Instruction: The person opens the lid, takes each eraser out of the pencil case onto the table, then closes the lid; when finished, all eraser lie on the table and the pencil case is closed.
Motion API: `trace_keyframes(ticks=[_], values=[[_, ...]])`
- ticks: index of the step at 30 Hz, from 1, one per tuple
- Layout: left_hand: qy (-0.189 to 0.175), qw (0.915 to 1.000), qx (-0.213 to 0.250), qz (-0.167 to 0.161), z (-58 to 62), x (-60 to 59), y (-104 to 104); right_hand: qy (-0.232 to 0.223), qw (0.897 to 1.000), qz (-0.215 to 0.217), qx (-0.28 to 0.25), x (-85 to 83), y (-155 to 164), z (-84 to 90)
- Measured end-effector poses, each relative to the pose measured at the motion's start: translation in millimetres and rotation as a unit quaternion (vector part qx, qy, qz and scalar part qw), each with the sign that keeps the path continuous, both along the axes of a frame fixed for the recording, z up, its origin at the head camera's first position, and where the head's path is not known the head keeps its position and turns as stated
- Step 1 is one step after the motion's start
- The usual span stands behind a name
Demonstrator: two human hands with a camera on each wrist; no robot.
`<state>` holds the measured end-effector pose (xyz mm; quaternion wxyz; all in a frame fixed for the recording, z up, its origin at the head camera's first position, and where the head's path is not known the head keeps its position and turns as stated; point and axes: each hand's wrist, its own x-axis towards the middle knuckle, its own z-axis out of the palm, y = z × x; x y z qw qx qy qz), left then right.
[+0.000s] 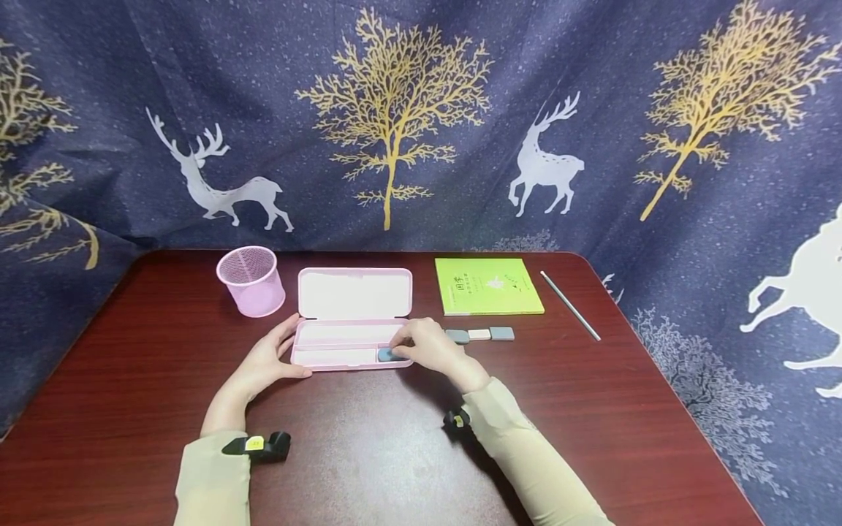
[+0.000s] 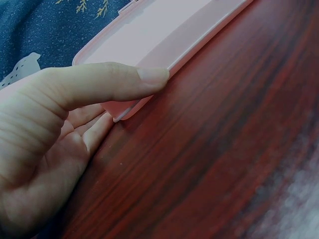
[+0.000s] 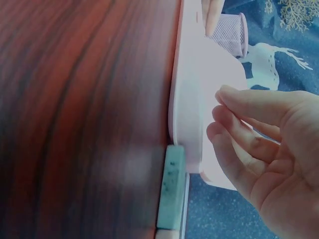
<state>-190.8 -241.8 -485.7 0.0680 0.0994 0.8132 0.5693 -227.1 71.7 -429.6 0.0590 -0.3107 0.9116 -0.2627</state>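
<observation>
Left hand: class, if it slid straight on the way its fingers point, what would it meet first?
The left hand already touches the pink case; further on, probably the blue eraser under the right hand.

The head view looks forward and down from the near side, taking in the whole table [image 1: 131, 380] and the curtain [image 1: 421, 109] at its far edge. The left wrist view sits low and very near the case [image 2: 164, 30], at its left end. The right wrist view, as near, looks leftward along the same case [image 3: 192, 94].
</observation>
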Motion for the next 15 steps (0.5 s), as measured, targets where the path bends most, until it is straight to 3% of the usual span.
trace_keyframes(ticks=[8,15], values=[[0.003,1.0,0.005,-0.002,0.5,0.4,0.0,-0.011,1.0,0.012,0.011,3.7,-7.1,-1.0],[0.002,1.0,0.002,-0.001,0.0,-0.1,-0.1,0.018,0.999,0.033,0.025,5.1,-6.9,-4.6]])
